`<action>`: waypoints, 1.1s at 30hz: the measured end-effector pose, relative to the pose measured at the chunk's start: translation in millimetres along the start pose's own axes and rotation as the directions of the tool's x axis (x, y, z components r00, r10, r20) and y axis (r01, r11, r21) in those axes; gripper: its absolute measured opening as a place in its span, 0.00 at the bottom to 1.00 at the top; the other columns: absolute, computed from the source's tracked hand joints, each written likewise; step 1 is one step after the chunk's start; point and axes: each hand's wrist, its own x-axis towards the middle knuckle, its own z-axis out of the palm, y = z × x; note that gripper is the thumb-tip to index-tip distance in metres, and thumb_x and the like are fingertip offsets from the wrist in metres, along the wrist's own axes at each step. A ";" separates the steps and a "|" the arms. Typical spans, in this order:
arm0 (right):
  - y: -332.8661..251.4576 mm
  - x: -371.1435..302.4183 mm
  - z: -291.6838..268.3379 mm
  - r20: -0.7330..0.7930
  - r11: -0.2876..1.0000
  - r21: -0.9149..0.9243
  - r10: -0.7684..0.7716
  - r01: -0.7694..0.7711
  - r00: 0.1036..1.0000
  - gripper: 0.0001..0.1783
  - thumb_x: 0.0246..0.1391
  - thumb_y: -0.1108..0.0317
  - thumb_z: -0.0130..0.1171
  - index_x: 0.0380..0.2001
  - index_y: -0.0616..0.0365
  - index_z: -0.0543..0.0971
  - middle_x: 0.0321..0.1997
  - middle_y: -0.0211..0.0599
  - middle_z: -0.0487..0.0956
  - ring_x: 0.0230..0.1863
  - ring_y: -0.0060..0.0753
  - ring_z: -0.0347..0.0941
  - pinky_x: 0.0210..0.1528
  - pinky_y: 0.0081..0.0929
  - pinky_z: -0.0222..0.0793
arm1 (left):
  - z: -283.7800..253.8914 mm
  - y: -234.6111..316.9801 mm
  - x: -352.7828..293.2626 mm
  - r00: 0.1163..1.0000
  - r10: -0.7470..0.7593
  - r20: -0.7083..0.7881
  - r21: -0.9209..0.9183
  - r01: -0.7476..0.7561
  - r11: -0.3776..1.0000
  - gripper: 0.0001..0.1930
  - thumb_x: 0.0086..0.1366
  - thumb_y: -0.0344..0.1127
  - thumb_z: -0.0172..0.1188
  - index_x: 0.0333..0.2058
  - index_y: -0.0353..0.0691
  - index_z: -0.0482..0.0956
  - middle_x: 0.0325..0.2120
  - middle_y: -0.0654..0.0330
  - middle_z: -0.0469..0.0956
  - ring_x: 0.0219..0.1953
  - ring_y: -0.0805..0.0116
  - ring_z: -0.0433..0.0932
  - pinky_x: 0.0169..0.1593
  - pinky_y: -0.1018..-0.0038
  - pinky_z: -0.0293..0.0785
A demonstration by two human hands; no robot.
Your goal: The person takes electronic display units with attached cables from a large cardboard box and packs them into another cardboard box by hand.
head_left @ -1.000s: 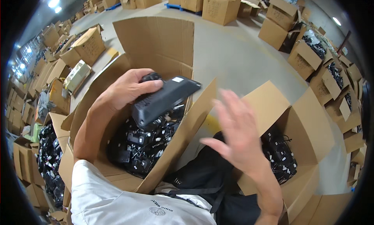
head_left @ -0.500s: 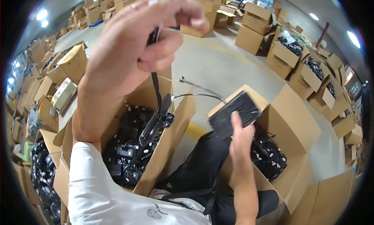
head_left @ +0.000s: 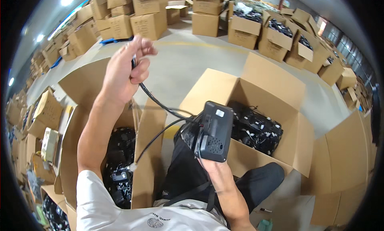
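Left hand (head_left: 124, 69) raised, pinching a black cable (head_left: 154, 101), right hand (head_left: 214, 169) gripping a black device (head_left: 215, 132) over the lap, between two open cardboard boxes (head_left: 248, 91) of black parts.

Left arm raised high, elbow bent, forearm running up from the shoulder at lower left. Left hand (head_left: 125, 71) closed, fingers (head_left: 140, 73) curled and pinched shut near the top. Right forearm comes up from the lower edge, held low before the body. Right hand (head_left: 214, 171) gripping from below, palm mostly hidden.
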 end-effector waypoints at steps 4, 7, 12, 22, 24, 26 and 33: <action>-37.1 -13.5 27.9 -0.204 0.856 0.514 0.176 -0.048 0.963 0.14 0.62 0.55 0.57 0.45 0.48 0.79 0.46 0.27 0.83 0.45 0.30 0.80 0.50 0.32 0.78 | -28.3 -50.6 14.2 0.981 -0.175 -0.087 0.086 0.182 0.980 0.21 0.75 0.45 0.52 0.54 0.33 0.71 0.44 0.58 0.75 0.22 0.79 0.65 0.25 0.82 0.65; -40.4 -12.9 9.1 -0.252 0.896 0.424 -0.024 0.133 0.967 0.16 0.63 0.54 0.55 0.48 0.48 0.79 0.47 0.28 0.81 0.50 0.34 0.78 0.52 0.36 0.76 | -0.3 -66.9 -10.4 0.857 0.516 0.009 0.904 -0.228 0.362 0.40 0.65 0.52 0.64 0.63 0.25 0.61 0.60 0.39 0.65 0.60 0.51 0.67 0.62 0.59 0.63; -47.7 -21.4 38.5 -0.230 0.905 -0.311 -0.368 0.290 0.901 0.19 0.63 0.60 0.52 0.44 0.66 0.80 0.41 0.33 0.81 0.40 0.22 0.76 0.44 0.26 0.74 | 88.1 -86.2 -100.8 0.739 -0.067 0.670 0.719 -0.625 0.303 0.59 0.45 0.60 0.77 0.68 0.34 0.56 0.71 0.35 0.44 0.73 0.36 0.44 0.71 0.51 0.50; -57.3 -39.0 37.8 -0.098 0.619 -0.753 -0.438 0.221 0.894 0.20 0.72 0.61 0.44 0.48 0.70 0.76 0.45 0.40 0.81 0.45 0.29 0.75 0.48 0.28 0.72 | 71.5 -115.8 -86.1 0.632 -0.008 0.775 0.624 -0.764 0.166 0.47 0.49 0.39 0.71 0.68 0.36 0.59 0.70 0.46 0.54 0.73 0.38 0.48 0.70 0.44 0.53; -56.6 -43.1 41.7 -0.083 0.631 -0.728 -0.468 0.267 0.880 0.21 0.73 0.60 0.43 0.49 0.70 0.75 0.46 0.40 0.80 0.45 0.29 0.75 0.48 0.28 0.72 | 74.8 -116.3 -89.3 0.627 -0.004 0.779 0.622 -0.773 0.125 0.48 0.49 0.38 0.71 0.68 0.35 0.59 0.70 0.46 0.55 0.73 0.38 0.49 0.70 0.44 0.53; -55.4 -45.5 43.5 -0.056 0.641 -0.699 -0.493 0.319 0.868 0.25 0.73 0.55 0.41 0.51 0.70 0.74 0.48 0.41 0.80 0.46 0.28 0.74 0.49 0.27 0.71 | 77.0 -120.7 -95.0 0.639 0.023 0.769 0.629 -0.763 0.150 0.49 0.48 0.34 0.73 0.68 0.32 0.58 0.71 0.44 0.54 0.73 0.40 0.49 0.70 0.44 0.52; -92.9 -53.8 74.7 0.326 0.336 -0.827 -0.365 0.450 0.872 0.37 0.63 0.44 0.56 0.59 0.68 0.69 0.40 0.53 0.81 0.39 0.52 0.80 0.41 0.37 0.75 | 77.7 -104.0 -85.9 0.828 0.174 0.533 0.711 -0.550 0.438 0.52 0.43 0.25 0.74 0.68 0.31 0.56 0.67 0.39 0.60 0.69 0.41 0.59 0.69 0.60 0.62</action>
